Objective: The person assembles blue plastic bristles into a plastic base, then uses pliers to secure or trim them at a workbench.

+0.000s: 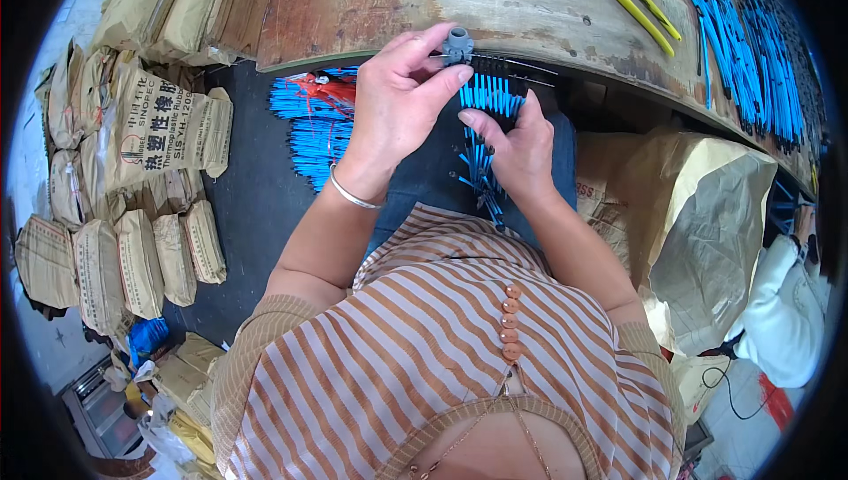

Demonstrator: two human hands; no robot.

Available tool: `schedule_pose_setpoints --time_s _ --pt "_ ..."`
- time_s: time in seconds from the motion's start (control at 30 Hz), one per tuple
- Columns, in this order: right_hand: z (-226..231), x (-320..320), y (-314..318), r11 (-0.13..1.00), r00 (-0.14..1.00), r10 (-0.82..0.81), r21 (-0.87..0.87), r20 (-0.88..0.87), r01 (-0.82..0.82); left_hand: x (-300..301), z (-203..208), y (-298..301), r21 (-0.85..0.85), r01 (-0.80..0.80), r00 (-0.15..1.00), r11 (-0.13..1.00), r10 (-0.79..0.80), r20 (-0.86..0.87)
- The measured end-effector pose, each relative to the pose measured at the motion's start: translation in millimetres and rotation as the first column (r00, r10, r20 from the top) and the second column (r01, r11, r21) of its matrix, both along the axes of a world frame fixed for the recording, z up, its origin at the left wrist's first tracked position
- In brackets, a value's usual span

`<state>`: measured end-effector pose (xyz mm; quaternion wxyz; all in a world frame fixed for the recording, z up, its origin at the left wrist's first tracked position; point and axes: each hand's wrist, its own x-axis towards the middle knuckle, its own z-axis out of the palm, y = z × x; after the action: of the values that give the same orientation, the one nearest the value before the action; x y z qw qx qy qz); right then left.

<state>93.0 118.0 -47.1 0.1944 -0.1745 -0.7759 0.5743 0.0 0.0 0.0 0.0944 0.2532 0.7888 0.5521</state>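
My left hand (399, 102) pinches a small grey hollow plastic fitting (458, 42) between thumb and fingers, just beyond the near edge of the table. Close beside it, my right hand (518, 149) is closed around a bunch of thin blue sticks with black ends (488, 96). These sticks lie side by side in a row, and more of them hang below my right thumb. Thin metal rods (530, 70) run sideways from the fitting past the black ends. How the rods join the fitting is hidden by my fingers.
Pliers with yellow handles (647, 16) lie on the worn wooden table (371, 3). More blue sticks (755, 65) cover its right side. Bundled blue sticks (314, 149) with red ties sit left of my lap. Paper parcels (146, 255) stack at left; an open paper sack (707, 233) stands right, near another person's white sleeve (777, 321).
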Motion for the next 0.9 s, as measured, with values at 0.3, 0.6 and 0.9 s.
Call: schedule_pose_setpoints --time_s 0.3,0.6,0.9 --pt "-4.6 -1.1 5.9 0.990 0.993 0.088 0.114 -0.080 -0.078 -7.0 0.9 -4.8 0.395 0.051 0.933 0.917 -0.185 0.310" --pt "-2.7 -3.9 6.0 0.952 0.993 0.100 0.296 -0.061 -0.078 -6.8 4.0 -7.8 0.372 0.074 0.935 0.925 -0.193 0.296" --pt "1.8 -4.0 12.2 0.958 0.984 0.171 0.226 0.040 -0.175 0.7 -1.9 -9.5 0.484 0.019 0.945 0.875 -0.174 0.277"
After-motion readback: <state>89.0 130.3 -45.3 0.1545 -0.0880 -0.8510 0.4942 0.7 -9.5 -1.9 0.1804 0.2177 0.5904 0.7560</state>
